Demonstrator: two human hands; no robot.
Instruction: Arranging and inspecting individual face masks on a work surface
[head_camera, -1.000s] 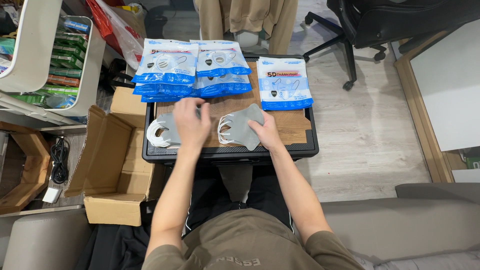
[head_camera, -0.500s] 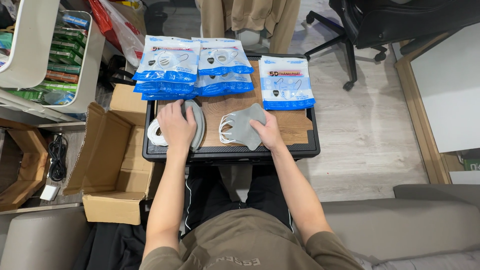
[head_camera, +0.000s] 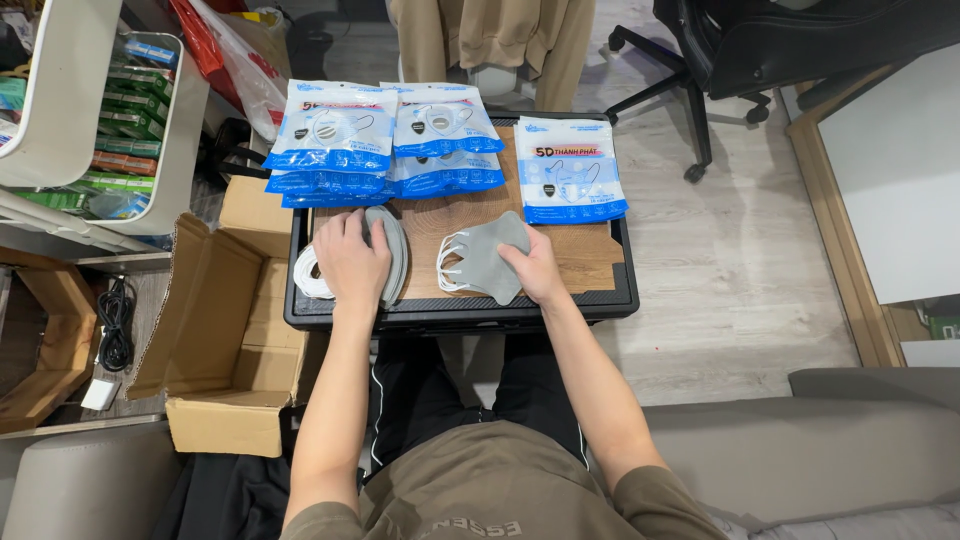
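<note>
The left hand (head_camera: 352, 262) lies flat on a stack of grey folded fabric face masks (head_camera: 388, 255) near the wooden worktop's (head_camera: 580, 255) front left corner; the right hand (head_camera: 535, 272) grips a second grey mask bundle (head_camera: 485, 258) mid-front.

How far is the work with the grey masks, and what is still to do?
Sealed blue packets already lie at the far side of the tray. In hand: the left hand presses on a stack of grey masks, and the right hand holds a second mask bundle. Both bundles are not yet packed.
</note>
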